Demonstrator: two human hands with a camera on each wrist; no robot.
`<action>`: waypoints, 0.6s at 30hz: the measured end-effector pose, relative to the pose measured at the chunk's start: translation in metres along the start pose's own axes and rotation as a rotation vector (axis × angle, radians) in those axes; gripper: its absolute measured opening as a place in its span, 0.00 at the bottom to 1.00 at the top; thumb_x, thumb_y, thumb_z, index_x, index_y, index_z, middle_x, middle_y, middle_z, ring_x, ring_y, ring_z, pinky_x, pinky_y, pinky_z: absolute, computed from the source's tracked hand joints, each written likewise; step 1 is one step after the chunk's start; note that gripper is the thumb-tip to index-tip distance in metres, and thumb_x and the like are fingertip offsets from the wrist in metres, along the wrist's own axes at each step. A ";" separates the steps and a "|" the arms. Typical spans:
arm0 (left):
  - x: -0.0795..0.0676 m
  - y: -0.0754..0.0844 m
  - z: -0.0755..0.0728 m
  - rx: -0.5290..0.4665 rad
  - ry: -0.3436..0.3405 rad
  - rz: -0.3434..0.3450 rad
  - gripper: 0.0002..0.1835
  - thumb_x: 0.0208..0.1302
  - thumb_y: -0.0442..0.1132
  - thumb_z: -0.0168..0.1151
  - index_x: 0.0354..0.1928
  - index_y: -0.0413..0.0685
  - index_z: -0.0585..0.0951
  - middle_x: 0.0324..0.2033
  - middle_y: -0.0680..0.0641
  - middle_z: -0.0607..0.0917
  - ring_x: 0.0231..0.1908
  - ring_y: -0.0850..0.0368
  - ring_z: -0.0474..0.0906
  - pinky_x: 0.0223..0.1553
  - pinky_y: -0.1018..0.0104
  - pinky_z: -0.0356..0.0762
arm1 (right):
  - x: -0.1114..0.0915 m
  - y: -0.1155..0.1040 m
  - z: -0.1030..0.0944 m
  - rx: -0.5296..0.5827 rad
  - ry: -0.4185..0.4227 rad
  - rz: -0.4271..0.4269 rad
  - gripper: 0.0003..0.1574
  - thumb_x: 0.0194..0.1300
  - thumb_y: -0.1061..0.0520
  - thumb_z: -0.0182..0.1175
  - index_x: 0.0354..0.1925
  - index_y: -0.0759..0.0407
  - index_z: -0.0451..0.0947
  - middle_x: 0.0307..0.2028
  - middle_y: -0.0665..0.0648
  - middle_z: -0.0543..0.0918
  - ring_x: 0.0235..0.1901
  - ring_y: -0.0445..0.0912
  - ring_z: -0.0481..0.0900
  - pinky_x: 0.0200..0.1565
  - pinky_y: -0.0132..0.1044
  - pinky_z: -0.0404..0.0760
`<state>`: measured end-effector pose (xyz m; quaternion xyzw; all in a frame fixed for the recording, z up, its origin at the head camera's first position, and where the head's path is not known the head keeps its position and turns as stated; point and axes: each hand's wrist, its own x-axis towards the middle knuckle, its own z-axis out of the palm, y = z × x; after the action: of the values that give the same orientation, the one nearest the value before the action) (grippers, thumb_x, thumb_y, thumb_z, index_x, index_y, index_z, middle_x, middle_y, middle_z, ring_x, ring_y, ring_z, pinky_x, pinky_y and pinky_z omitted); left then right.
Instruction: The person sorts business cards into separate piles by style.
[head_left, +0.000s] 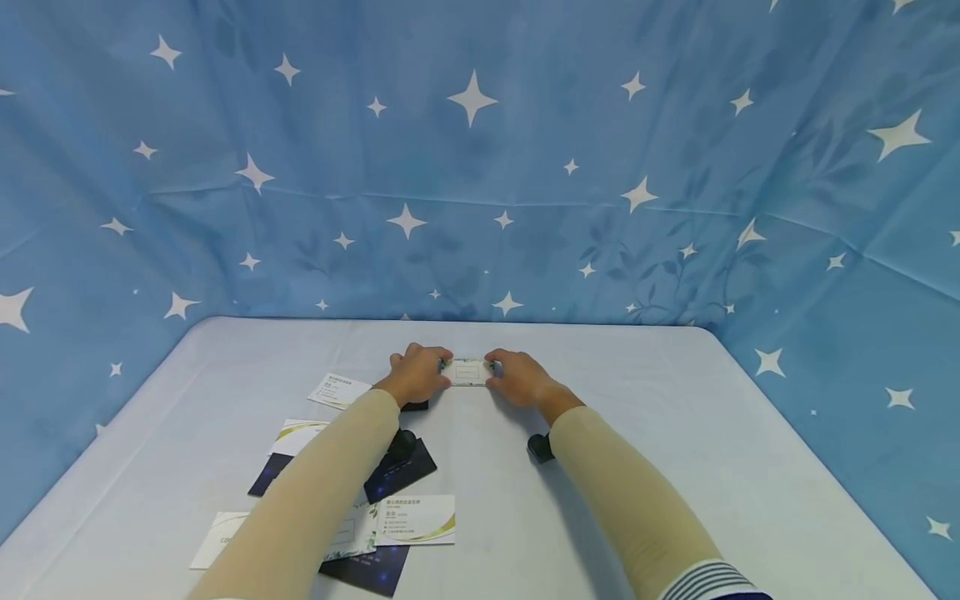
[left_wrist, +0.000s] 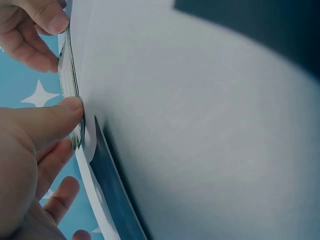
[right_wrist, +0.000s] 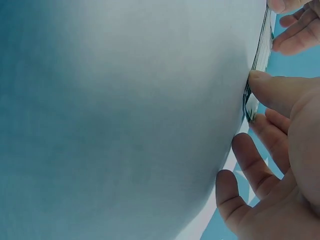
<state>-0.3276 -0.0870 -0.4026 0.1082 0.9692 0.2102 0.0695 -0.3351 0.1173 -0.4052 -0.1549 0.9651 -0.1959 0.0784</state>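
Near the far edge of the table, both hands pinch a small stack of white business cards with a leafy green border. My left hand grips the left end between thumb and fingers, its other fingers held apart from the cards. The right end is pinched the same way by my right hand. From the side, in the right wrist view, the stack shows several thin edges. Close under the left hand lies a dark card, partly hidden by the wrist; a dark blue card also shows in the left wrist view.
On the white tabletop, more business cards lie scattered at the left: a white one, a dark one, a gold-striped white one and others, partly covered by the left sleeve. A blue star-patterned curtain hangs behind.
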 end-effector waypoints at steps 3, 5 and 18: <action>0.000 0.000 -0.001 -0.005 -0.012 -0.006 0.28 0.69 0.45 0.66 0.70 0.53 0.74 0.61 0.45 0.78 0.61 0.45 0.64 0.54 0.47 0.56 | 0.000 0.000 0.001 -0.007 -0.011 0.013 0.32 0.72 0.53 0.61 0.70 0.56 0.69 0.66 0.59 0.74 0.67 0.55 0.68 0.67 0.50 0.62; -0.002 0.001 -0.002 -0.010 -0.018 -0.008 0.29 0.69 0.45 0.65 0.70 0.53 0.73 0.61 0.45 0.78 0.62 0.45 0.64 0.54 0.47 0.57 | 0.000 0.000 0.002 -0.006 -0.016 0.021 0.32 0.72 0.53 0.61 0.71 0.56 0.68 0.67 0.59 0.73 0.68 0.55 0.67 0.67 0.50 0.62; -0.002 0.002 -0.006 -0.025 -0.032 -0.024 0.29 0.68 0.45 0.66 0.70 0.52 0.74 0.61 0.44 0.78 0.62 0.44 0.64 0.56 0.46 0.56 | -0.001 -0.001 0.001 -0.004 -0.026 0.013 0.32 0.72 0.54 0.61 0.71 0.57 0.68 0.66 0.59 0.74 0.68 0.56 0.67 0.67 0.50 0.63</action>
<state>-0.3260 -0.0877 -0.3960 0.0988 0.9665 0.2198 0.0888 -0.3339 0.1169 -0.4056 -0.1512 0.9654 -0.1914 0.0918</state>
